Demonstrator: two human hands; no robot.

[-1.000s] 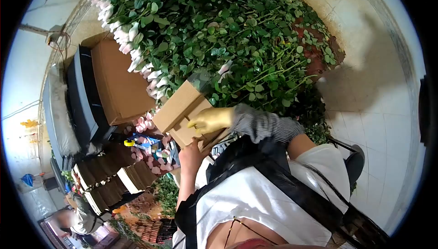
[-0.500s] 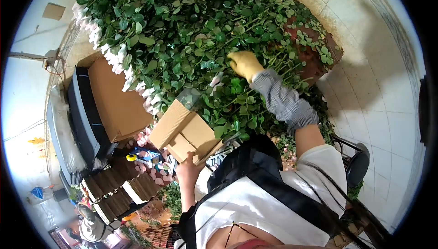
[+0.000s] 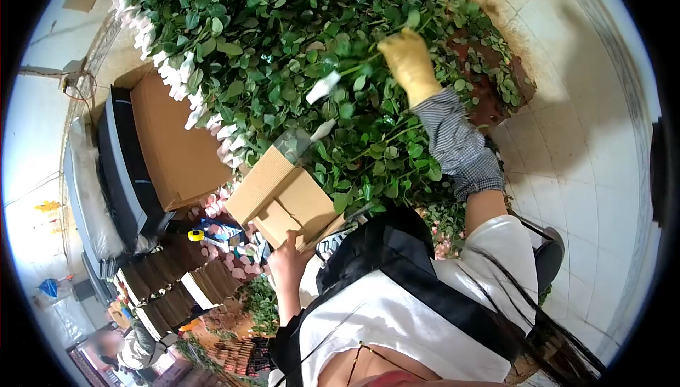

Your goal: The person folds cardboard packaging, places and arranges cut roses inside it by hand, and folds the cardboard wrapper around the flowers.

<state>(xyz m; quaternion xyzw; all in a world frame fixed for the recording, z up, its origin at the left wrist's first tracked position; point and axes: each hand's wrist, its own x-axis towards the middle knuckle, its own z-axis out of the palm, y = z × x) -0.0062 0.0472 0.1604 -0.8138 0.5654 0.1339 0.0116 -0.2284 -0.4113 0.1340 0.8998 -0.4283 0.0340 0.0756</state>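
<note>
My right hand (image 3: 409, 61), in a yellow glove with a checked sleeve cuff, is closed on a rose (image 3: 324, 88). Its pale bud, seemingly in a white sleeve, points left, and part of the stem is blurred. Beneath lies a big heap of leafy rose stems (image 3: 283, 47), with pale buds (image 3: 173, 79) along its left edge. My bare left hand (image 3: 287, 265) grips the lower edge of a folded piece of corrugated cardboard (image 3: 304, 199), one finger lying on its face. Clear plastic (image 3: 292, 144) sticks out at the cardboard's upper end, beside another pale bud (image 3: 323, 130).
To the left stands an open cardboard box (image 3: 170, 139) beside dark and plastic-wrapped stacks. Below it are a yellow tape measure (image 3: 196, 235), bundles of flat cardboard (image 3: 159, 277) and scattered pink petals (image 3: 234, 263). Another person (image 3: 138, 348) is at lower left. A dark stool (image 3: 549, 263) stands right.
My right hand has moved up and slightly right across the heap, and a rose with a pale bud now extends from it. My left hand keeps its hold on the cardboard.
</note>
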